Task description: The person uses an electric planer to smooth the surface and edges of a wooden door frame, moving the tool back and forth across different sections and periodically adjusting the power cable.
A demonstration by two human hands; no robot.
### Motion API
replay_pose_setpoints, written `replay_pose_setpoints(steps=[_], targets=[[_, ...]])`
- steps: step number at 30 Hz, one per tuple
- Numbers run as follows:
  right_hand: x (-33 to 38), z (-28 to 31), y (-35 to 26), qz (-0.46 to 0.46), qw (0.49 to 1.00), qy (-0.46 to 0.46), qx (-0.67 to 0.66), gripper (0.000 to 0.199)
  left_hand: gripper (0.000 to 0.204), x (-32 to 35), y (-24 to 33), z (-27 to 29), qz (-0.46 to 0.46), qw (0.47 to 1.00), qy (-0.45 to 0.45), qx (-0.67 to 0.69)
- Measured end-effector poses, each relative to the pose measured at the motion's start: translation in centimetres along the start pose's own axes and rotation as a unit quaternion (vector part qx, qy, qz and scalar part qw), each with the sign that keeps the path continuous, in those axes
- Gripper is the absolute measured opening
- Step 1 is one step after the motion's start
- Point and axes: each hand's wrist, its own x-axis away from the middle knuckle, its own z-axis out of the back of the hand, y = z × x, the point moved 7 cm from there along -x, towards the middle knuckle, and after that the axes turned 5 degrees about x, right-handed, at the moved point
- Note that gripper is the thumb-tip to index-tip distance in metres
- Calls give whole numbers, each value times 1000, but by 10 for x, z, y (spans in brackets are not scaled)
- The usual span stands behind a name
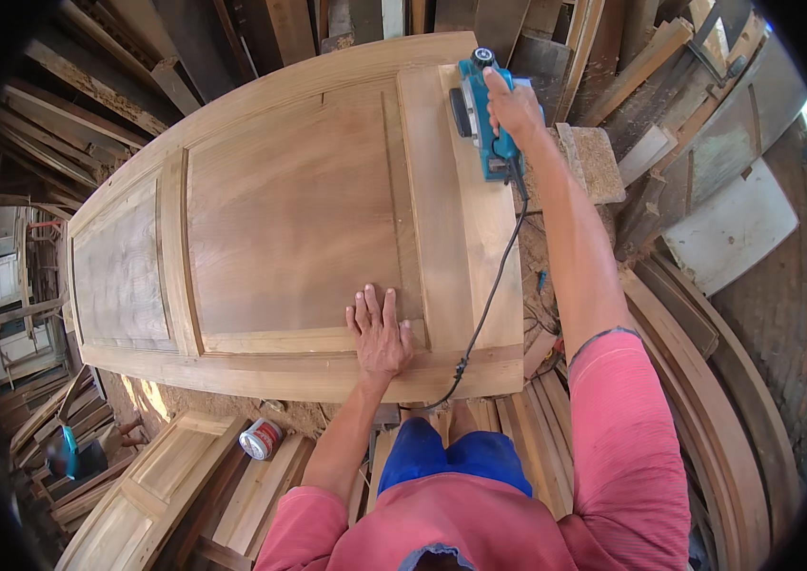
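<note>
"Gripping what with the right hand?"
"A teal planer by its handle — just under that hand, at the wooden door's edge, seemingly for firm guidance."
"And with the left hand?"
"Splayed flat on the door, probably for bracing — with the black cord between both hands."

Two hands show, one left and one right, with one electric planer, one power cord and one large panelled wooden door that has two recessed panels, one larger and one smaller. There are also one smaller panelled wooden piece, one round tub, one broad white board, two pink sleeves and one pair of blue shorts. The wooden planks stacked and leaning all around are many, overlapping too much for an exact count.
</note>
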Motion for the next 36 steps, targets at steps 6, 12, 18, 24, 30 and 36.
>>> replay_pose_setpoints(steps=[6, 12, 18, 24, 30, 36], targets=[[20, 6, 18, -11, 999, -39, -22, 52, 67, -6, 1, -4, -9, 999, 28, 11], [174, 1, 50, -43, 993, -98, -52, 46, 66, 3, -8, -6, -2, 999, 36, -7], [390, 21, 85, 32, 995, -68, 68, 46, 68, 1, -9, -13, -8, 999, 37, -18], [489, 27, 117, -51, 996, -56, 55, 54, 70, 2, -7, -15, -5, 1000, 21, -12], [433, 13, 104, -16, 997, -38, 63, 57, 69, 6, -9, -19, -1, 1000, 14, -6], [321, -9, 72, 30, 996, -22, 78, 62, 69, 5, -12, -15, 4, 1000, 15, -13]])
